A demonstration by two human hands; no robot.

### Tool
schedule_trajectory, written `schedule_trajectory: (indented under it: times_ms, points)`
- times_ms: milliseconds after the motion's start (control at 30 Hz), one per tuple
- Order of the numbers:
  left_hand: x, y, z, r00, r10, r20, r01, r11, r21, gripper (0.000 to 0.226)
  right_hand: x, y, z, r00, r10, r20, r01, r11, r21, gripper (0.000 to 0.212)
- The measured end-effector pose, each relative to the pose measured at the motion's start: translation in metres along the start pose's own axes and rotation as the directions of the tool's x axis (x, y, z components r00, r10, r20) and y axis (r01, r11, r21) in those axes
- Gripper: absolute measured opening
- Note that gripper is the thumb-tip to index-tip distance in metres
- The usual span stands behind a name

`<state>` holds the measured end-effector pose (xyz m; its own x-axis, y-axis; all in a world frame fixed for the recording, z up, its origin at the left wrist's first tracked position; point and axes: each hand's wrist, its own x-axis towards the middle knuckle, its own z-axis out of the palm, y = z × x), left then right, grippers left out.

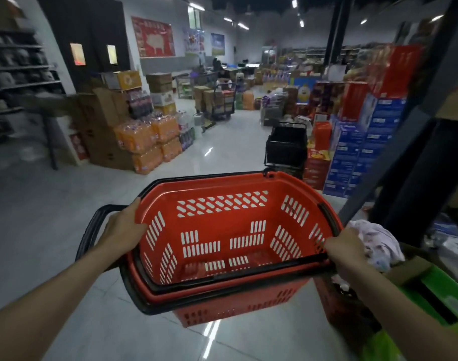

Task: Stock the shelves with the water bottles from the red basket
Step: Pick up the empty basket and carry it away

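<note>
I hold a red basket with black handles in front of me, above the tiled floor. It is empty inside; no water bottles show in it. My left hand grips the basket's left rim, fingers curled over the edge. My right hand grips the right rim and the black handle lying along it. A dark metal shelf upright slants up at the right.
Stacked orange drink packs and cardboard boxes stand left of the aisle. Black baskets and blue cartons stand ahead on the right. A crumpled cloth and a green box lie by my right hand.
</note>
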<state>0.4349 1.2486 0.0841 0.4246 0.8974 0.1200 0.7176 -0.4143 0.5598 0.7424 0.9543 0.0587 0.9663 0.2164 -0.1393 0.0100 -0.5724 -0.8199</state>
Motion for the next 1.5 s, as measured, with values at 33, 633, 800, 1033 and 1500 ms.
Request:
schedule_trajectory:
  times_ms: [33, 633, 800, 1033, 1500]
  points:
    - [0.026, 0.000, 0.002, 1.000, -0.003, -0.011, 0.003, 1.000, 0.008, 0.076, 0.021, -0.015, 0.016, 1.000, -0.007, -0.003, 0.007, 1.000, -0.002, 0.036]
    - [0.506, -0.057, 0.092, 0.996, -0.077, 0.034, 0.074, 0.994, 0.078, 0.075, 0.329, -0.239, 0.365, 0.997, 0.077, -0.011, -0.078, 0.996, -0.042, 0.040]
    - [0.653, -0.042, 0.120, 0.997, -0.011, 0.079, 0.007, 0.999, 0.050, 0.071, 0.420, -0.291, 0.433, 0.990, 0.128, -0.062, -0.131, 0.990, -0.049, 0.039]
    - [0.843, -0.034, 0.226, 0.989, 0.079, 0.125, -0.083, 0.996, 0.024, 0.062, 0.590, -0.304, 0.553, 0.978, 0.193, -0.080, -0.196, 0.980, -0.035, 0.034]
    - [1.103, -0.156, 0.523, 0.907, 0.077, 0.414, -0.058, 0.997, -0.057, 0.066, 0.808, -0.187, 0.847, 0.909, 0.387, -0.153, -0.398, 0.916, -0.048, 0.038]
